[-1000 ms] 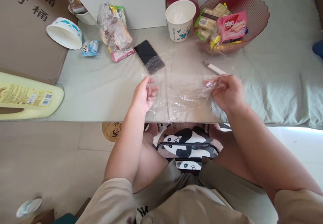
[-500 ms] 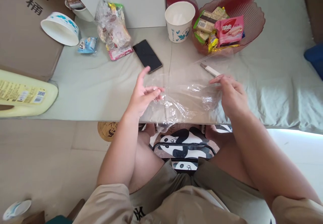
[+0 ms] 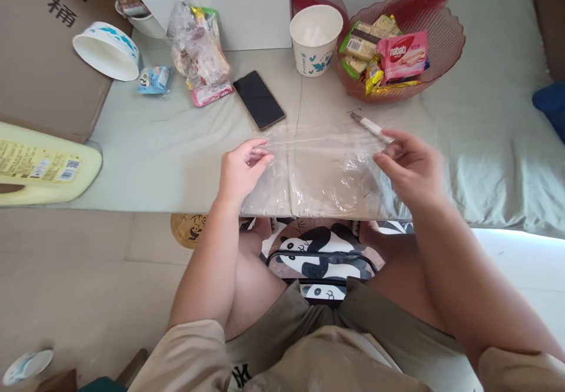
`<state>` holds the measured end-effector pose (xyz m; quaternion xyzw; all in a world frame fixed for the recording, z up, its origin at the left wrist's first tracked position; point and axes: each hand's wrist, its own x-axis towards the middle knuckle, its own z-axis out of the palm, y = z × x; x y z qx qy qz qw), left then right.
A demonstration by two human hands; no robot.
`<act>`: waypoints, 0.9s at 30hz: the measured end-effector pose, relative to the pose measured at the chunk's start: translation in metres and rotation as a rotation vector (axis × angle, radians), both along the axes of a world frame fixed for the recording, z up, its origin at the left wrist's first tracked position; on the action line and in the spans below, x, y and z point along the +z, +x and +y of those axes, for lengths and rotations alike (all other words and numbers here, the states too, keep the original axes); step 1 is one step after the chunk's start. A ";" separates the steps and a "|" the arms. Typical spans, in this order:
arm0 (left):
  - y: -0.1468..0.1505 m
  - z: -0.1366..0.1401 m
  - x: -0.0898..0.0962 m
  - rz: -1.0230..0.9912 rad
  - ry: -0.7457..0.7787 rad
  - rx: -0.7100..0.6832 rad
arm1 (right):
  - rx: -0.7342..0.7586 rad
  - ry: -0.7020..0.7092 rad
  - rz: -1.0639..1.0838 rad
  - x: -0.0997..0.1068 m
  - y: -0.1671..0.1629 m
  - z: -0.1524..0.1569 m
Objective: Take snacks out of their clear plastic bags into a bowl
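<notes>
A clear plastic bag (image 3: pixel 318 171) is stretched flat between my hands, just over the front edge of the cloth-covered surface. My left hand (image 3: pixel 245 165) pinches its left side between thumb and fingers. At the other side my right hand (image 3: pixel 408 165) grips the bag's right edge, slightly smeared by motion. Behind the right fingertips lies a small tool with a white handle and dark tip (image 3: pixel 371 128), partly hidden by the hand. A black phone (image 3: pixel 259 100) rests beyond the left hand.
A pink ribbed bowl (image 3: pixel 445 45) holds wrapped snacks, including a pink wafer pack (image 3: pixel 404 56). Beside it stands a white paper tub (image 3: pixel 315 42). Farther left are a bag of snacks (image 3: pixel 198 56), a blue packet (image 3: pixel 153 80), a tipped tub (image 3: pixel 106 50) and a yellow bottle (image 3: pixel 48 165).
The plastic bag has been drawn out flatter and its hanging part raised. My left hand's fingers have closed onto its edge, and my right hand has shifted slightly right.
</notes>
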<state>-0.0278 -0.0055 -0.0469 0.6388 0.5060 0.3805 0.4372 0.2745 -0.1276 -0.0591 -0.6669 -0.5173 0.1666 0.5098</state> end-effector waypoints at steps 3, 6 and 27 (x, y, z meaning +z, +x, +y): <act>-0.006 0.004 0.001 0.102 0.128 -0.019 | -0.144 0.019 -0.232 0.006 0.000 -0.003; -0.008 0.006 0.007 0.052 0.205 0.008 | -0.209 0.141 -0.393 0.015 -0.003 -0.005; 0.044 0.006 0.020 0.028 -0.598 -0.399 | 0.509 -0.563 1.037 0.031 -0.020 0.018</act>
